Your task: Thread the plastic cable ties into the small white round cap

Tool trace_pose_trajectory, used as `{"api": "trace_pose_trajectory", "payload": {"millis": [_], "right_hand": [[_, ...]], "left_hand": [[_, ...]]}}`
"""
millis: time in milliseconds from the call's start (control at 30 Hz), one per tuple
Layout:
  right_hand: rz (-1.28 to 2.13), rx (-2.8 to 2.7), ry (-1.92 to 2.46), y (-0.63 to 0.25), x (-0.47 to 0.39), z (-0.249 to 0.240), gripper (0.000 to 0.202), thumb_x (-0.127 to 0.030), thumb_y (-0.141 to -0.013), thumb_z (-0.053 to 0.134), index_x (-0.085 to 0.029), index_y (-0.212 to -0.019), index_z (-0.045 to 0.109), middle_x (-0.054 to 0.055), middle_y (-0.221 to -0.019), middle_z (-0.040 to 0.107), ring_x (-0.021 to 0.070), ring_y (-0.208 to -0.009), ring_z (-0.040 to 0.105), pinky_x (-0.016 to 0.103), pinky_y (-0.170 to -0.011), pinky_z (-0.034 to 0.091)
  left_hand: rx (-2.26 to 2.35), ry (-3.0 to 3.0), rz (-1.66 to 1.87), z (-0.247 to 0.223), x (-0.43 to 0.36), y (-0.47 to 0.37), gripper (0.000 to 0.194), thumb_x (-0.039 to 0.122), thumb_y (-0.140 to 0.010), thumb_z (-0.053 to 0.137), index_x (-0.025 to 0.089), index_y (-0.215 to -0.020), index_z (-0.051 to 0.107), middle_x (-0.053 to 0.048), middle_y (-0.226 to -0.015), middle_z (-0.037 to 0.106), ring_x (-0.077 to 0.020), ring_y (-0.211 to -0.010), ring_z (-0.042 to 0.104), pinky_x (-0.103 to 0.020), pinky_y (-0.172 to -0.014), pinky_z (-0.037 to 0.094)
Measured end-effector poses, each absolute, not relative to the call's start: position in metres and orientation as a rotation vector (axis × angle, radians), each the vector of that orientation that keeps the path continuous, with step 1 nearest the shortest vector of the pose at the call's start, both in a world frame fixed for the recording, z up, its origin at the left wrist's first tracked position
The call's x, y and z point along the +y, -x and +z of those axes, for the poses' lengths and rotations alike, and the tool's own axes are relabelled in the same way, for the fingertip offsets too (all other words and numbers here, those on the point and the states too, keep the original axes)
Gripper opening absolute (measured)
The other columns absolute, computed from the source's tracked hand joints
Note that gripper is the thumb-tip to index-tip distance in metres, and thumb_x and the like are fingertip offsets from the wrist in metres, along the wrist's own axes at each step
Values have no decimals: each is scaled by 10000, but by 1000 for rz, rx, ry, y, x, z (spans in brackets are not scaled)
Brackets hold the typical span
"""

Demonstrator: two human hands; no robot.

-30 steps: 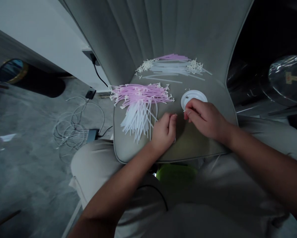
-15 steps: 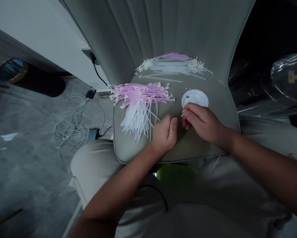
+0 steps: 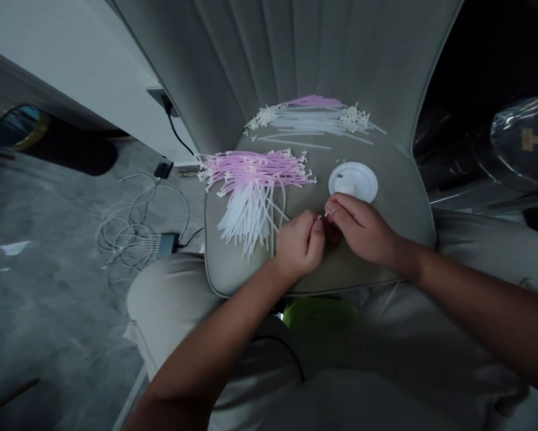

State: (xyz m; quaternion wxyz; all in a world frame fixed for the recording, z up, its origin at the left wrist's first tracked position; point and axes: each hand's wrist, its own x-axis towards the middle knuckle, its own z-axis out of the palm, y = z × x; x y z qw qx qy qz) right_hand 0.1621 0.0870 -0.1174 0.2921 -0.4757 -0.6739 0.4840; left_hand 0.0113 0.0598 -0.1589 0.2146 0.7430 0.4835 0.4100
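Note:
My left hand [image 3: 301, 242] is closed, with a small white tip showing between thumb and forefinger. It looks like the end of a thin plastic tube, its length hidden in the fist. Opposite it, my right hand [image 3: 363, 230] pinches a tiny white plastic piece [image 3: 326, 214], whose exact shape is too small to make out. Only a narrow gap parts the fingertips. Behind the right hand sits a round white lid-like dish [image 3: 365, 179] with something white in it. Left of my hands, whitish tubes [image 3: 246, 218] fan out below a pile of pink tubes [image 3: 260, 167] with white end pieces.
More whitish tubes [image 3: 314, 120] lie near the backrest, with small white connectors [image 3: 356, 118] heaped at their ends and pink tubes [image 3: 320, 101] behind. Everything rests on a grey chair seat [image 3: 386, 257]. Coiled cables [image 3: 129, 224] lie on the floor at left.
My right hand has moved left and slightly down, bringing its small white piece close to the left fingertips. My left hand has shifted slightly right, and a white tip now shows in it.

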Motion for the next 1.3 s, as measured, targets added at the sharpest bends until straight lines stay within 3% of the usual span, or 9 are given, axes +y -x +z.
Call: {"api": "trace_pose_trajectory", "payload": {"millis": [367, 1300], "right_hand": [[1432, -1486, 1217, -151, 79, -128, 277, -328, -967, 398, -216, -714, 405, -39, -667, 414, 110, -601, 405, 282, -561, 351], [1306, -1657, 1253, -149, 77, -128, 248, -313, -971, 363, -214, -750, 414, -24, -709, 430, 126, -663, 407, 303, -647, 342]], "left_hand": [[1324, -2068, 1110, -157, 61, -13, 354, 320, -996, 286, 200, -704, 445, 13, -581, 505, -123, -531, 477, -261, -527, 333], [1311, -2114, 1091, -160, 63, -13, 336, 335, -993, 266, 211, -720, 416, 9, -590, 489, -133, -524, 465, -282, -514, 332]]}}
